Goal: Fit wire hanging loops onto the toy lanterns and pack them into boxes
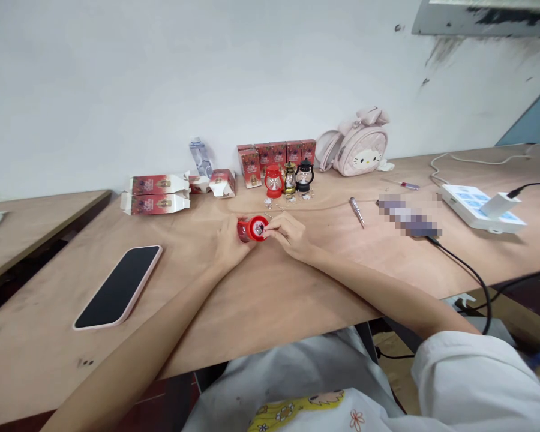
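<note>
My left hand (pixel 229 243) is wrapped round a small red lantern (pixel 245 231), tipped so that its round base faces me. Inside the base a white recess with a dark and metallic part shows. The fingers of my right hand (pixel 290 236) are pinched together at the rim of that opening; whatever they hold is too small to make out. Just beyond my hands stand three upright mini lanterns: a red one (pixel 274 182), a gold one (pixel 290 178) and a black one (pixel 305 176). Small loose bits lie in front of them.
Red boxes (pixel 276 157) line the wall, with opened boxes (pixel 157 195) and a bottle (pixel 200 157) further left. A phone (pixel 119 287) lies at left. To the right are a screwdriver (pixel 357 212), a second screwdriver (pixel 405 184), a pink bag (pixel 362 147), a cabled phone (pixel 409 219) and a power strip (pixel 479 207).
</note>
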`<state>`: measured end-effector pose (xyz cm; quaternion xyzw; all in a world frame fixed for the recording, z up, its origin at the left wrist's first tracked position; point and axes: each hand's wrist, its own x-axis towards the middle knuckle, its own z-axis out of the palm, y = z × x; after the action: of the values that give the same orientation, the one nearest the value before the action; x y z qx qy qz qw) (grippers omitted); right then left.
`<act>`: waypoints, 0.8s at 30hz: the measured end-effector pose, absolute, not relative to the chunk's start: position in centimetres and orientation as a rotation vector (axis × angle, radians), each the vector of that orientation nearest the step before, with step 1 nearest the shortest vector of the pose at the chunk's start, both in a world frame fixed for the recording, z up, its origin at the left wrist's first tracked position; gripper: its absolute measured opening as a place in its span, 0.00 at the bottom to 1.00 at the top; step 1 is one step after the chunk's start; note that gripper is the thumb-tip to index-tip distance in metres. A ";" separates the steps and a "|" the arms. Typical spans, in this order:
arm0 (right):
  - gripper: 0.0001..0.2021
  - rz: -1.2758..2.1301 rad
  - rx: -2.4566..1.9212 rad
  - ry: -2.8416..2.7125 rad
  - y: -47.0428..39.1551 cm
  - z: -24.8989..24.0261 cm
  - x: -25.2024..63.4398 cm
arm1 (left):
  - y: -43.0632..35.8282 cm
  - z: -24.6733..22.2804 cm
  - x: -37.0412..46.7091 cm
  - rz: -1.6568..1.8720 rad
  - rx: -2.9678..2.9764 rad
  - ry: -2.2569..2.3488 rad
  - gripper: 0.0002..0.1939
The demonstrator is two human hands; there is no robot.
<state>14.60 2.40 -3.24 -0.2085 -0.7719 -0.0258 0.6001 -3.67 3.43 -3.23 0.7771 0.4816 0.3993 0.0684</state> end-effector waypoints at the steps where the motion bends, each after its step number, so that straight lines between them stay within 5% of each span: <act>1: 0.07 -0.052 -0.471 -1.771 2.3 -3.1 14.6 | 3.5 -3.3 -3.7 1.203 2.352 1.410 0.22; 24: 0.09 0.106 -0.590 -1.725 0.9 -2.6 13.5 | 3.8 -3.8 -4.0 1.163 2.401 0.983 0.22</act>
<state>13.46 0.90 -2.62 -0.2556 -0.7475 0.0460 0.6114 -4.01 3.76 -3.80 0.8351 0.3418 0.4046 0.1487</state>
